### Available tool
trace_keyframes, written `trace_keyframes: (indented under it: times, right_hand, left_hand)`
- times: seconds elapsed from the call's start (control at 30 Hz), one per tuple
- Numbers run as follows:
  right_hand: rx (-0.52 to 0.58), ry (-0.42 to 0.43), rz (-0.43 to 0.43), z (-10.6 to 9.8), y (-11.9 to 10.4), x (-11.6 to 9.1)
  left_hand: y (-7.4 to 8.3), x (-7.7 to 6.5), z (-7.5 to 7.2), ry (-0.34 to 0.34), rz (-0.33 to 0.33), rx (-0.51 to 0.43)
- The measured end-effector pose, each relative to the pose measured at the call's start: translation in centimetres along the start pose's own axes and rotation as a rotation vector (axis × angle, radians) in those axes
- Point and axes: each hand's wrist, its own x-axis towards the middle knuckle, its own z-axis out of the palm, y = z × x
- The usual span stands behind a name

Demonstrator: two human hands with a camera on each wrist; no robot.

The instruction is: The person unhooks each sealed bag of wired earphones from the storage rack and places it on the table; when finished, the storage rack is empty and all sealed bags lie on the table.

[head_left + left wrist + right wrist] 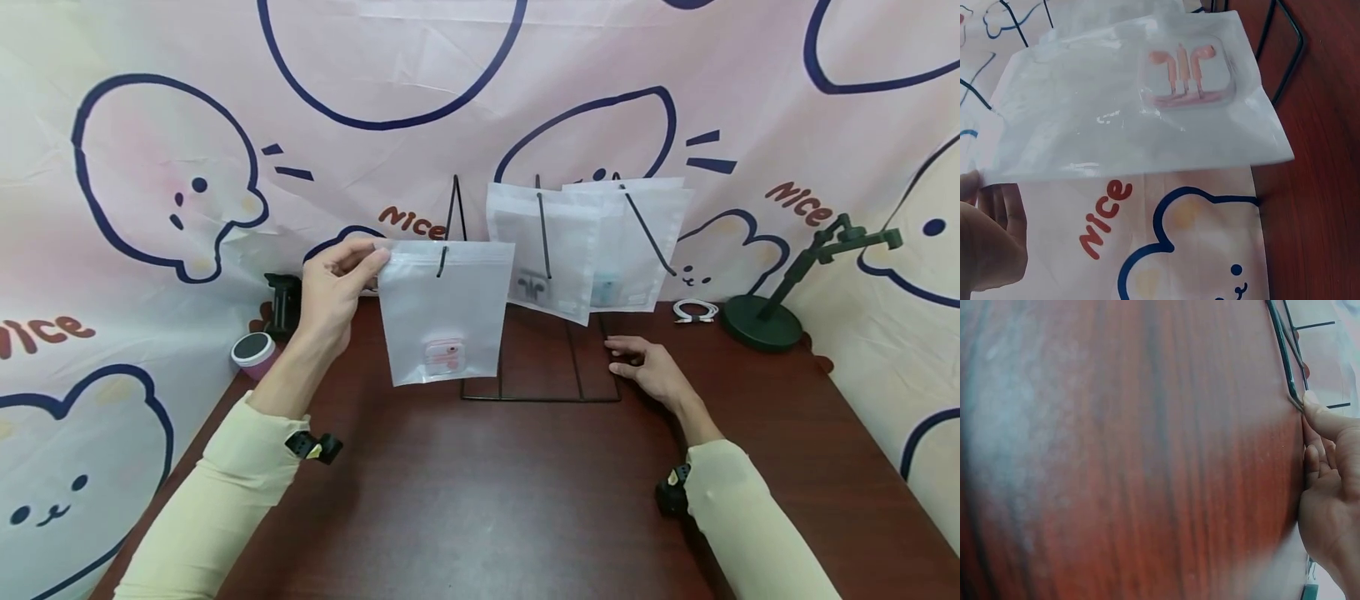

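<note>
A frosted white zip bag (446, 312) hangs on the left hook of a black wire display rack (540, 400). Pink earphones (1186, 69) in a clear square case show through its lower part. My left hand (337, 279) pinches this bag's upper left corner between thumb and fingers. Another frosted bag (517, 229) with dark earphones hangs from the middle hook. Behind it to the right is a third bag (645, 242) holding something bluish. My right hand (652, 371) grips the rack's base wire at its right side, thumb at the wire in the right wrist view.
A green stand (765, 321) and a coiled white cable (695, 311) sit at the back right of the brown table (465, 500). At the back left are a pink jar with a white-rimmed lid (253, 350) and a black object (283, 304). A printed cloth hangs behind.
</note>
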Motion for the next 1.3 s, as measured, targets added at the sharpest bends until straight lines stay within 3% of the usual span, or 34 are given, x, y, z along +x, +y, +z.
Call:
trace_keyframes:
  times: [0.4, 0.83, 1.1, 1.3]
  right_hand:
    - [0.008, 0.014, 0.013, 0.2, 0.0, 0.1]
    - [0.01, 0.01, 0.008, 0.3, 0.0, 0.0]
    - [0.009, 0.002, -0.009, 0.2, -0.1, 0.2]
    - [-0.001, -0.008, -0.017, -0.4, -0.2, 0.3]
  left_hand:
    - [1.6, -3.3, -0.3, 0.064, -0.064, 0.065]
    - [2.9, -4.9, -0.5, 0.109, -0.004, 0.029]
    - [3.2, -5.3, -2.3, 0.179, 0.038, -0.121]
    - [2.4, -5.5, -4.2, 0.215, -0.024, -0.138]
